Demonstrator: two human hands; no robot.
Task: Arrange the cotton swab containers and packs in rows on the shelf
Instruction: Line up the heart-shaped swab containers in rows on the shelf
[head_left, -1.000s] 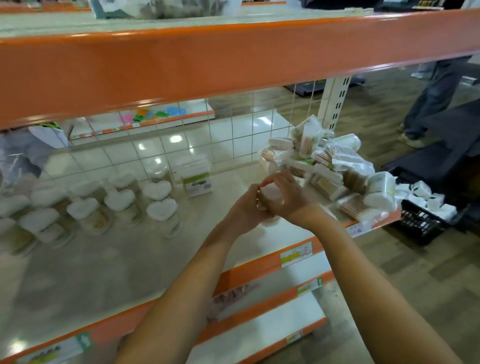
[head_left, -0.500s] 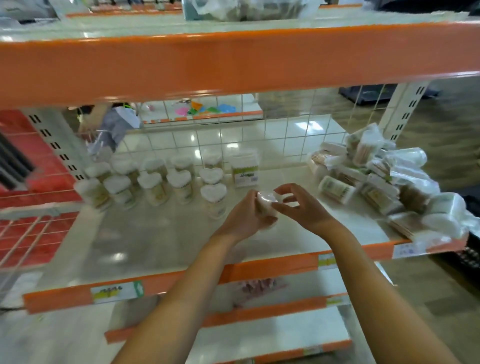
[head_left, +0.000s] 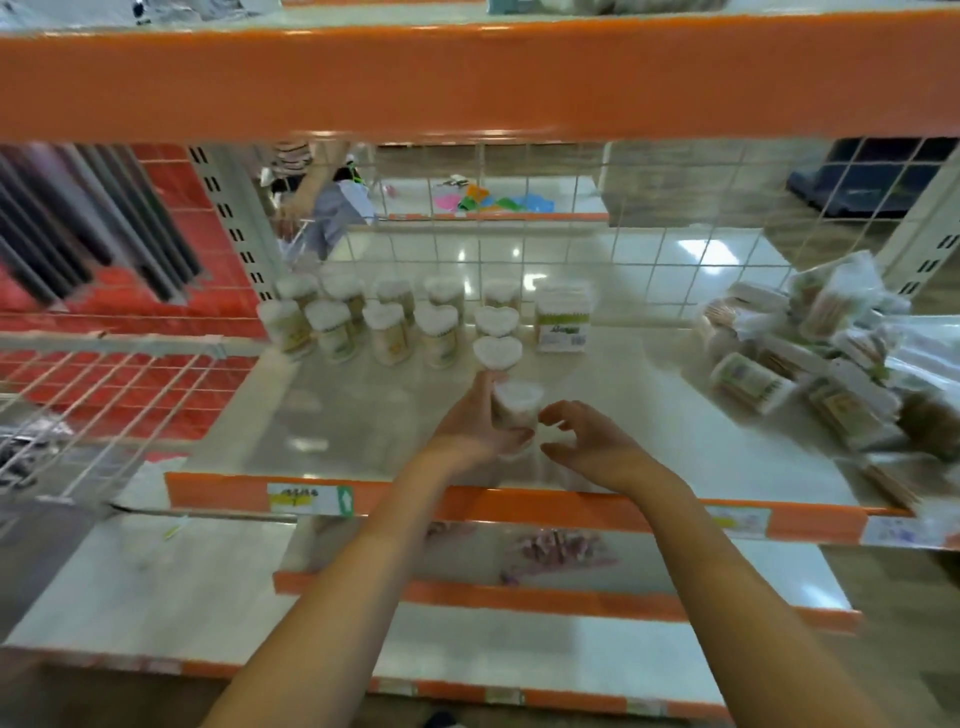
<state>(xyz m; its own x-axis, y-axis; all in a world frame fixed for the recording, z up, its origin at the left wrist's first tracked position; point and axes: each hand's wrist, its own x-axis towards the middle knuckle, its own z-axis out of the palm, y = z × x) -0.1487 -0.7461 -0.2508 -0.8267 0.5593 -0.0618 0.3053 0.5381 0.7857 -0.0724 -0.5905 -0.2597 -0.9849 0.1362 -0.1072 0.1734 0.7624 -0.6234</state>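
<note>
One swab container (head_left: 515, 406) gripped in left hand (head_left: 480, 428), right hand (head_left: 589, 444) open beside it.

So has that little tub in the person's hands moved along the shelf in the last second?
Yes. The tub, held in the left hand, has moved left, away from the loose pile of packs and up behind the front heart-lidded container. The right hand is now open beside it.

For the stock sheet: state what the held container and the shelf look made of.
Container in the left hand: looks like clear glossy plastic, since white swab tips show through it. Shelf: pale glossy board that mirrors the lights, with an orange edge, likely painted metal; blur leaves this open.
</note>
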